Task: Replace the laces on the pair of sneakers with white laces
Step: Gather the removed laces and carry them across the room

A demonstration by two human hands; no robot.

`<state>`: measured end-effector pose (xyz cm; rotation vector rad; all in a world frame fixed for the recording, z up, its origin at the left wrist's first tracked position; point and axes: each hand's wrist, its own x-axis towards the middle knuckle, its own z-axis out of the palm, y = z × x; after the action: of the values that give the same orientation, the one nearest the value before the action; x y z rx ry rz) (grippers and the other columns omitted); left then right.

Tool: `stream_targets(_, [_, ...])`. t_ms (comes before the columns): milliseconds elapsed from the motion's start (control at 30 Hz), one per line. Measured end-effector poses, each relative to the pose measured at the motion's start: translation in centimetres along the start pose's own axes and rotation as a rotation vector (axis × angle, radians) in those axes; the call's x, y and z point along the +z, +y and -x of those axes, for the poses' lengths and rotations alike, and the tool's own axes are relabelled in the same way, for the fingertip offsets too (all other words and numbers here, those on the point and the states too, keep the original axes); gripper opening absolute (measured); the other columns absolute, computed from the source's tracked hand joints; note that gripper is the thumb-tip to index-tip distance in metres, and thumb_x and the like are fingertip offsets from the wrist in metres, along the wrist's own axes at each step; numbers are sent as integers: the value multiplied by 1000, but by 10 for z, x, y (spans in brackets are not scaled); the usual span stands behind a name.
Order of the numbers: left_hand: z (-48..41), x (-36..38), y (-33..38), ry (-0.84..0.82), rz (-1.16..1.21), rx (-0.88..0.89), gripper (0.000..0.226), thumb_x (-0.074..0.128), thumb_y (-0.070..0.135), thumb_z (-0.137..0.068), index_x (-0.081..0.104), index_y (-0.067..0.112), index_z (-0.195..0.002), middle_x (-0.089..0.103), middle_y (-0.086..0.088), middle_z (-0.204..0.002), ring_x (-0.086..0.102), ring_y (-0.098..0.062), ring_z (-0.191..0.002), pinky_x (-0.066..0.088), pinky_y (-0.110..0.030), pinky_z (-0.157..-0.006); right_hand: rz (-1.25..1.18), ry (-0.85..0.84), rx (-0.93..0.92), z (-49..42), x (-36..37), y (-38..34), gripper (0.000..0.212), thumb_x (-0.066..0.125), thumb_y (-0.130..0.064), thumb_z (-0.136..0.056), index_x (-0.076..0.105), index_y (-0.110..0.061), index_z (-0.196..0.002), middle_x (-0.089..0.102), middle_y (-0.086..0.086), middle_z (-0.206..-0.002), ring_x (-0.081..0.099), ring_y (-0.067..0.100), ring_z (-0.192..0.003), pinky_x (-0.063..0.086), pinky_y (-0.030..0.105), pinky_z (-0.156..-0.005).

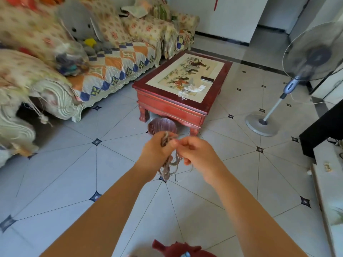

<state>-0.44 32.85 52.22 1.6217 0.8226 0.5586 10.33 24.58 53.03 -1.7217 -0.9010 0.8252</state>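
Both bare forearms were stretched forward. The left hand was clenched round a bundle of laces; the right hand, just beside the bundle, was pinched onto its strands.

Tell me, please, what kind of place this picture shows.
Most likely a living room in a home: a sofa with quilted covers, a low red wooden coffee table, and a pedestal fan standing on the tiled floor.

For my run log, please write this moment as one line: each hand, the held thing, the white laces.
left hand: grips brownish laces | right hand: pinches same laces | white laces: lie on table
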Motion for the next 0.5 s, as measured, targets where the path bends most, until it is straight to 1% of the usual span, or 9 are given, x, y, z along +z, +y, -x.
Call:
stream_targets(67, [-1,-13,-6,-77,-22,8,26,70,25,-77,55,29,-99,64,2,-86,61,-14,-75,53,-28,-69,-47,-11,-13,-10,13,-8,11,62,-17,-85,63,-23,-76,60,-12,-55,53,2,-50,45,16,-52])
stream_targets(133, [-12,-29,-12,-94,-19,-9,34,75,16,-70,56,33,-93,65,3,-85,62,-14,-77,54,-27,-71,-4,-14,-45,-25,30,-16,11,58,-17,-88,64,-22,-80,63,-11,-62,58,3,-59,49,20,-56])
stream_targets(200, [-29,-49,-19,-67,-71,-6,27,74,15,-71,58,31,-86,63,6,-76,58,-9,-69,50,-18,-64,123,5,-114,-45,48,-20,7,56,-18,-89,62,-21,-87,63,-11,-70,59,2,-65,50,20,-59])
stream_targets(267, [-48,-74,-31,-6,-90,-12,13,69,17,-77,60,26,-78,58,8,-66,53,-3,-57,44,-11,-52,243,38,-164,-70,70,-25,5,58,-19,-86,59,-23,-88,60,-14,-73,54,-2,-62,42,14,-55])
stream_targets(300, [-58,-88,-38,27,-36,-32,10,66,17,-81,61,23,-76,58,8,-64,53,-1,-54,42,-10,-49,255,48,-155,-84,80,-27,6,60,-21,-85,58,-25,-88,59,-14,-73,52,-2,-60,38,12,-53])
stream_targets(333, [-68,-104,-45,63,51,-61,9,62,17,-84,61,20,-76,59,6,-65,54,-1,-54,42,-12,-49,232,42,-121,-97,91,-29,7,61,-22,-84,57,-26,-87,59,-13,-72,50,-1,-57,37,12,-51])
stream_targets(400, [-89,-139,-57,120,271,-126,15,52,16,-91,61,13,-79,63,-3,-74,59,-9,-65,47,-22,-60,108,-12,-16,-120,110,-33,6,60,-19,-87,59,-25,-87,61,-7,-71,46,2,-50,37,15,-47])
stream_targets(433, [-101,-156,-62,124,419,-149,19,47,16,-94,60,11,-81,66,-6,-79,62,-14,-69,49,-27,-64,48,-45,27,-131,119,-33,8,57,-16,-88,61,-23,-87,61,-4,-70,43,2,-47,37,16,-46])
stream_targets(500, [-123,-188,-68,78,710,-158,26,38,18,-98,59,7,-86,71,-6,-84,68,-16,-75,54,-30,-65,-28,-83,98,-147,138,-30,17,54,-10,-90,66,-20,-83,58,-2,-67,39,2,-44,35,16,-45])
